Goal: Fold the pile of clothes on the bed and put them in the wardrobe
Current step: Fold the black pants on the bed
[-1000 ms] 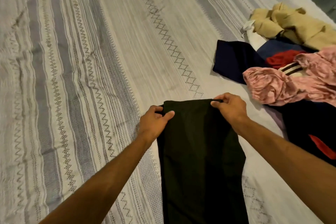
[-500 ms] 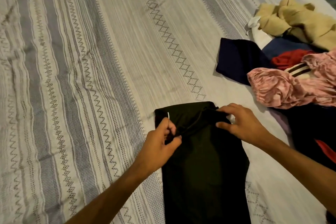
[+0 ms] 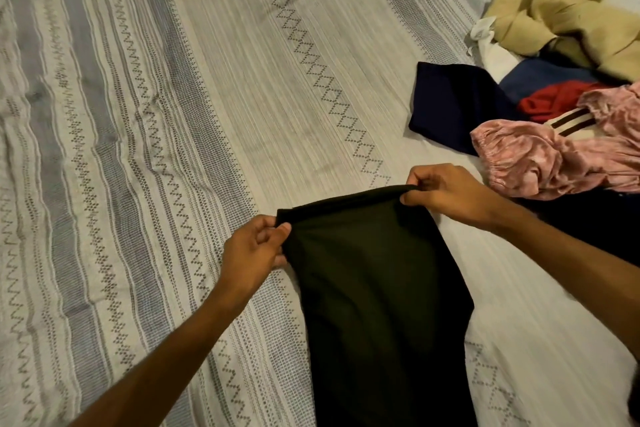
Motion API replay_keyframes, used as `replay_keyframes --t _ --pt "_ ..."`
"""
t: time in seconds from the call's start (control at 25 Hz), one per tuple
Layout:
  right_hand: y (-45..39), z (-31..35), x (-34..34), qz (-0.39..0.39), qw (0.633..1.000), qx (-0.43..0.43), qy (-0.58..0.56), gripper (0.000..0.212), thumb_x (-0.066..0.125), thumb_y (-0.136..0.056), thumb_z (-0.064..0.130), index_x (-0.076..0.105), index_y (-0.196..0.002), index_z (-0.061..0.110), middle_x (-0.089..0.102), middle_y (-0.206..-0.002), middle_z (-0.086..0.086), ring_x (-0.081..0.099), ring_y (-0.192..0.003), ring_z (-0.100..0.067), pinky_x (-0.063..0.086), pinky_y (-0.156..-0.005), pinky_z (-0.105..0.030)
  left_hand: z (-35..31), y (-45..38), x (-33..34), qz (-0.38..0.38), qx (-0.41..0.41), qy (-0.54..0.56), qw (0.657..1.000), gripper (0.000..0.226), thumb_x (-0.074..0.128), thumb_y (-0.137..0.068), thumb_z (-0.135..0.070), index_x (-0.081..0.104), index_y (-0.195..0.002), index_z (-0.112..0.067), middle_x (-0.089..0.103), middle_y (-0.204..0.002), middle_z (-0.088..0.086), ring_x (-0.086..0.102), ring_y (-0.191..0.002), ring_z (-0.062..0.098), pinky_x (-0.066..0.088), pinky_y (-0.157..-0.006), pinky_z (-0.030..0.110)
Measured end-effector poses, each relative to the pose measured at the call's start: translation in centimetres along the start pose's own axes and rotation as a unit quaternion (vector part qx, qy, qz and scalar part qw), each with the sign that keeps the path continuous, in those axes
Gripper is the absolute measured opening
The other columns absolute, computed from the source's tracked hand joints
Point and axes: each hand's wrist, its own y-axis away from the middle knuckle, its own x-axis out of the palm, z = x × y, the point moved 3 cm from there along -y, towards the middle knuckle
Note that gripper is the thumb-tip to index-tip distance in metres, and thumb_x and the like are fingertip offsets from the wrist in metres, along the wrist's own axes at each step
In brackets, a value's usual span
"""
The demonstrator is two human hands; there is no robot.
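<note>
Pinching top corners of black garment: left hand, right hand. Dark, smooth cloth stretches taut between hands, draping toward viewer over bed. Clothes pile beyond right hand.

A garment lies on the bed, the clothes pile to its right.

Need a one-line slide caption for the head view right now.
Both hands, left and right, pinch the top edge of a black garment on the patterned bedspread, unfolded clothes pile alongside.
</note>
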Motion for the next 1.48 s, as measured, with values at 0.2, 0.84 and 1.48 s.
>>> replay_keyframes --t 0.2,0.84,1.48 --pt "-2.3 -1.3 1.8 -0.113 0.99 0.039 0.078 0.009 0.071 -0.098 0.026 0.069 -0.102 0.018 0.066 -0.087 0.0 0.064 -0.084 -0.021 0.039 -0.064 -0.024 0.8 -2.8 0.8 -0.011 -0.028 0.023 0.999 0.019 0.072 -0.099 -0.023 0.073 -0.112 -0.01 0.08 -0.101 0.007 0.078 -0.093 0.024 0.066 -0.082 0.039" --pt "25.4 -9.0 18.7 -0.235 0.945 0.169 -0.15 0.043 0.076 -0.094 0.032 0.052 -0.129 0.028 0.057 -0.122 0.006 0.06 -0.105 -0.016 0.051 -0.093 -0.028 11.9 17.8 2.2 0.176 -0.124 -0.167 0.962 0.042 0.063 -0.093 -0.067 0.07 -0.094 -0.026 0.074 -0.077 0.003 0.073 -0.079 0.017 0.053 -0.074 0.028" --pt "39.7 -14.9 29.8 -0.007 0.943 0.266 -0.199 0.028 0.076 -0.094 0.025 0.073 -0.118 0.01 0.075 -0.112 -0.01 0.071 -0.097 -0.024 0.062 -0.081 -0.039 23.9 35.4 6.7 -0.045 -0.053 -0.215 0.974 0.022 0.079 -0.089 -0.031 0.061 -0.093 -0.017 0.07 -0.088 0.005 0.069 -0.081 0.021 0.06 -0.071 0.038"
